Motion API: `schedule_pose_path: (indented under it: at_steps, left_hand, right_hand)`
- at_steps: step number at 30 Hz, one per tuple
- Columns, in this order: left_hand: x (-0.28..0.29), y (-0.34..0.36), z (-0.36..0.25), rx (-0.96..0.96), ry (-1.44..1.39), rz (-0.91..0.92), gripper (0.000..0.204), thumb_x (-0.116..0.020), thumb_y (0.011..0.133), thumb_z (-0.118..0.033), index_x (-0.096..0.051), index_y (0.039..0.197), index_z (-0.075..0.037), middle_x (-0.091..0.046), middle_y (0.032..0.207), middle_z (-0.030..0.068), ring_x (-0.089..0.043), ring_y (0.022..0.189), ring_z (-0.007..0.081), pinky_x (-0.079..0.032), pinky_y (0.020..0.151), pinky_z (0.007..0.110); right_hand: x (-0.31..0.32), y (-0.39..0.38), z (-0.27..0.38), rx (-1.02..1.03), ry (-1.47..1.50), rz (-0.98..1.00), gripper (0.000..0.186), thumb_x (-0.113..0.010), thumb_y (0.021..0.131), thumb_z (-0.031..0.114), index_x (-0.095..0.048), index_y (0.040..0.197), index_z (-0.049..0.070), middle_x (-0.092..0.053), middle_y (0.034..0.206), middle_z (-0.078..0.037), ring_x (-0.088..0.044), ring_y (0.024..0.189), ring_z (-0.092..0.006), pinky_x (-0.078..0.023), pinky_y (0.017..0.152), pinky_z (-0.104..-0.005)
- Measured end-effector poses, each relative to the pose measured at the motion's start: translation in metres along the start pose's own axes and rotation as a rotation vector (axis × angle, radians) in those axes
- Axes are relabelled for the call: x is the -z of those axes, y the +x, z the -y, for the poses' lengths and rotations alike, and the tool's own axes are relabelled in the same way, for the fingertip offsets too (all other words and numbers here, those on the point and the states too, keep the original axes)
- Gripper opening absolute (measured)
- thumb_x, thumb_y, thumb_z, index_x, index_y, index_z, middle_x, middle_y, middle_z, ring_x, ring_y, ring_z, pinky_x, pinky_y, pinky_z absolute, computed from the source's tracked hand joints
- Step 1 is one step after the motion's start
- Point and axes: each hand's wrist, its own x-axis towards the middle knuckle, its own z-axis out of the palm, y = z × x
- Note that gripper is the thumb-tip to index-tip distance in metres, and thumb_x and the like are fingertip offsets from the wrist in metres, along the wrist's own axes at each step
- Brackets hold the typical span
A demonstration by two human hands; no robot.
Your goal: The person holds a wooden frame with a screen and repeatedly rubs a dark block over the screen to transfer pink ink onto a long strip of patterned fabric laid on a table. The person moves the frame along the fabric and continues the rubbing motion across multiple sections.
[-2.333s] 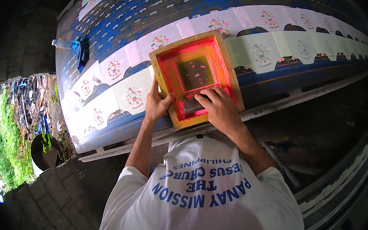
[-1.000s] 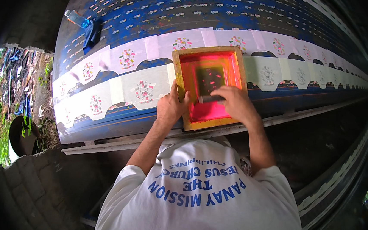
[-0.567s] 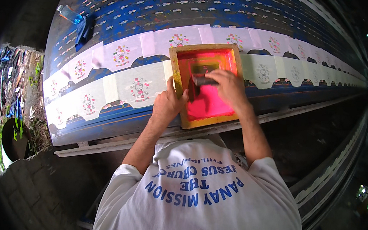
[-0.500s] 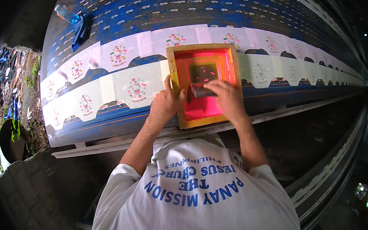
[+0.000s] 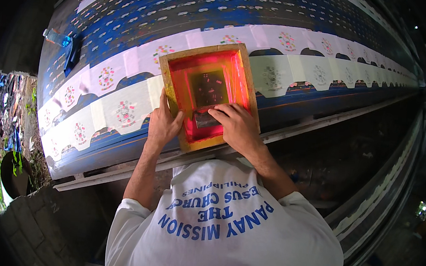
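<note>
A wooden screen-printing frame (image 5: 251, 93) lies on a row of pale cut fabric pieces, its inside smeared with bright pink and orange ink. At its left side my left hand (image 5: 164, 122) grips the rim, fingers along the outside and thumb over the edge. My right hand (image 5: 238, 127) pinches a dark, flat squeegee (image 5: 204, 120) inside the frame. The squeegee rests just below the dark mesh window (image 5: 207, 88), which shows small pink shapes. Beneath the frame, the fabric is hidden.
The long blue-stained table (image 5: 138, 134) carries two rows of printed fabric pieces (image 5: 107, 107), running left and far right. A clear bottle (image 5: 55, 36) and a blue cloth (image 5: 72, 54) lie at the far left. A narrow rail (image 5: 293, 133) follows the table's near edge.
My right hand has brought the squeegee nearer to me, from the window's lower part to below it. The whole view has shifted; my left hand keeps its hold on the frame.
</note>
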Motion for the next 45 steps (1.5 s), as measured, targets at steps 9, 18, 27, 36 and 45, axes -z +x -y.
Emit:
schedule_pose_path:
  at_steps: [9, 18, 27, 36, 45]
  left_hand:
    - [-0.117, 0.045, -0.125, 0.032, -0.048, 0.007, 0.109, -0.079, 0.094, -0.036, -0.016, 0.177, -0.006, -0.072, 0.069, 0.0261, -0.075, 0.066, 0.0472, -0.06, 0.064, 0.056]
    - [-0.156, 0.06, -0.16, 0.122, -0.216, 0.059, 0.098, -0.077, 0.092, -0.026, -0.029, 0.176, -0.008, -0.073, 0.065, 0.0147, -0.075, 0.055, 0.0273, -0.058, 0.054, 0.042]
    - [-0.157, 0.058, -0.154, 0.103, -0.156, 0.054, 0.096, -0.077, 0.095, -0.028, -0.03, 0.175, -0.007, -0.077, 0.075, 0.0173, -0.078, 0.064, 0.0282, -0.059, 0.059, 0.042]
    - [-0.14, 0.048, -0.154, 0.198, -0.125, -0.015, 0.07, -0.073, 0.104, -0.028, -0.051, 0.165, -0.003, -0.075, 0.079, 0.0124, -0.073, 0.068, 0.0203, -0.057, 0.066, 0.04]
    - [-0.124, 0.038, -0.121, 0.08, -0.14, -0.217, 0.057, -0.064, 0.077, 0.009, -0.079, 0.13, -0.004, -0.056, 0.097, 0.004, -0.054, 0.083, 0.0137, -0.05, 0.075, 0.031]
  right_hand:
    - [0.085, -0.048, -0.143, -0.015, -0.033, -0.039, 0.047, -0.071, 0.085, -0.003, -0.08, 0.129, 0.01, -0.074, 0.129, -0.006, -0.069, 0.114, -0.0316, -0.06, 0.098, -0.0441]
    - [0.106, -0.068, -0.198, 0.03, -0.003, -0.029, 0.045, -0.072, 0.089, 0.001, -0.078, 0.133, 0.011, -0.073, 0.13, -0.005, -0.07, 0.12, -0.0282, -0.06, 0.102, -0.0425]
    - [0.112, -0.069, -0.193, 0.08, -0.056, 0.009, 0.04, -0.068, 0.092, 0.0, -0.075, 0.131, 0.006, -0.072, 0.126, -0.009, -0.067, 0.121, -0.0299, -0.057, 0.105, -0.0432]
    - [0.114, 0.017, -0.247, 0.048, 0.159, 0.117, 0.04, -0.07, 0.09, -0.001, -0.079, 0.126, 0.011, -0.077, 0.119, -0.01, -0.072, 0.117, -0.035, -0.059, 0.101, -0.0468]
    - [0.101, 0.013, -0.233, -0.051, 0.092, 0.071, 0.041, -0.065, 0.091, -0.005, -0.079, 0.127, 0.009, -0.075, 0.126, -0.01, -0.071, 0.121, -0.0342, -0.058, 0.104, -0.0462]
